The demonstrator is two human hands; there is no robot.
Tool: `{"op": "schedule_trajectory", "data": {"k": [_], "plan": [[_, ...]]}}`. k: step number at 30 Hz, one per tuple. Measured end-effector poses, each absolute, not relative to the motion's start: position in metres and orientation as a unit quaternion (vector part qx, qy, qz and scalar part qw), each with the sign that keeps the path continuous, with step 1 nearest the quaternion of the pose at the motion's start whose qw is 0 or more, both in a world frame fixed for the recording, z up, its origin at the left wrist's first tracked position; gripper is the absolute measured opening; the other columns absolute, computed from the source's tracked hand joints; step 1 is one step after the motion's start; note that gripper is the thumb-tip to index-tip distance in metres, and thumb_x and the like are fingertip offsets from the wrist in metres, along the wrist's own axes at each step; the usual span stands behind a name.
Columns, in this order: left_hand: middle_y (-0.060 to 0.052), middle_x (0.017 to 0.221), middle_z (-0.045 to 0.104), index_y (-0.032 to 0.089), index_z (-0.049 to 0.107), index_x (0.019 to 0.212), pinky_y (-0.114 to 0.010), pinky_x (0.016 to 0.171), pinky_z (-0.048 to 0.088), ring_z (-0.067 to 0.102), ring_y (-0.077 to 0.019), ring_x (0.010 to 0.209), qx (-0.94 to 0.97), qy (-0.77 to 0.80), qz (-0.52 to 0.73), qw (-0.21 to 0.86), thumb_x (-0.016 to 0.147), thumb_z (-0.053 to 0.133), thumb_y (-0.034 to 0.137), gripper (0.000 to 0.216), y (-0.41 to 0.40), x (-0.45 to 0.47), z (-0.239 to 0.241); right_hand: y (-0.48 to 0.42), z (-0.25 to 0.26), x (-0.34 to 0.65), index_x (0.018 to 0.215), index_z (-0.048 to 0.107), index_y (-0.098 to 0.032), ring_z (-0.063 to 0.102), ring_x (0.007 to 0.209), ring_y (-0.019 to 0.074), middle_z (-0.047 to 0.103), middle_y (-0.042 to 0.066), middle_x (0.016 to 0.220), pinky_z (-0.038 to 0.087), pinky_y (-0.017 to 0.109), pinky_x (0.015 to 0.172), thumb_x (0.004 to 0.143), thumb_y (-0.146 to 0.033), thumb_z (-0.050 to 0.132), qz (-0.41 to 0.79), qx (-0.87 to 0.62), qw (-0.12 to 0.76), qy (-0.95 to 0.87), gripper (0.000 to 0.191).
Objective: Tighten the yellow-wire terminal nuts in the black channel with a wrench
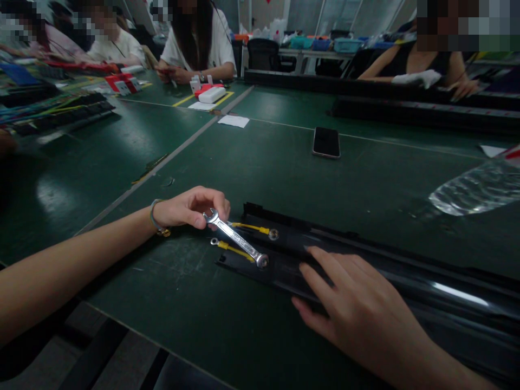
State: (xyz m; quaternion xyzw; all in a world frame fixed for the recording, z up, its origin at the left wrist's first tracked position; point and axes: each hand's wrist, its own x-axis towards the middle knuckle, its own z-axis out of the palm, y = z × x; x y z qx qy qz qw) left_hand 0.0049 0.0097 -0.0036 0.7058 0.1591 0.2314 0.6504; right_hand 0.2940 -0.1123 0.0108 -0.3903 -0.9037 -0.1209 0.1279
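Observation:
My left hand (190,208) pinches the open-jaw end of a small silver wrench (238,239). The wrench's ring end sits on a fastener at the near end of a long black rail (406,273) lying on the green table (260,179). Two short yellow wires with ring terminals (249,228) lie at that end of the rail, one on each side of the wrench. My right hand (357,303) rests flat on the rail with its fingers stretched out, pressing it down.
A black phone (326,142) lies face up beyond the rail. A clear plastic bottle (477,187) lies at the right. White paper (233,121) and a red-and-white box (211,93) sit farther back. Several other people sit at the table's far side and left.

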Motion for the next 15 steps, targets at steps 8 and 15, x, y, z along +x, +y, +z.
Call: {"op": "schedule_trajectory", "data": {"k": [8,15], "plan": [[-0.003,0.067,0.055,0.015,0.061,0.08,-0.027,0.058,0.046,0.053,-0.015,0.063,0.688,0.189,0.283,0.641,0.063,0.072,0.028,0.024,0.0097,0.0058,-0.0063,-0.1127,0.0121,0.2938,0.083,0.064,-0.014,0.056,0.076,0.0231,0.062,0.016,0.097,0.043,0.035,0.065,0.074,-0.031,0.051,-0.12,-0.389,0.126,-0.905,0.023],[-0.003,0.069,0.056,0.016,0.061,0.08,-0.027,0.059,0.046,0.054,-0.0151,0.066,0.682,0.176,0.305,0.641,0.063,0.072,0.024,0.022,0.0099,0.007,-0.0075,-0.1124,0.0115,0.2939,0.083,0.064,-0.014,0.055,0.076,0.0228,0.062,0.016,0.096,0.042,0.035,0.065,0.074,-0.03,0.051,-0.117,-0.39,0.125,-0.905,0.022]]}}
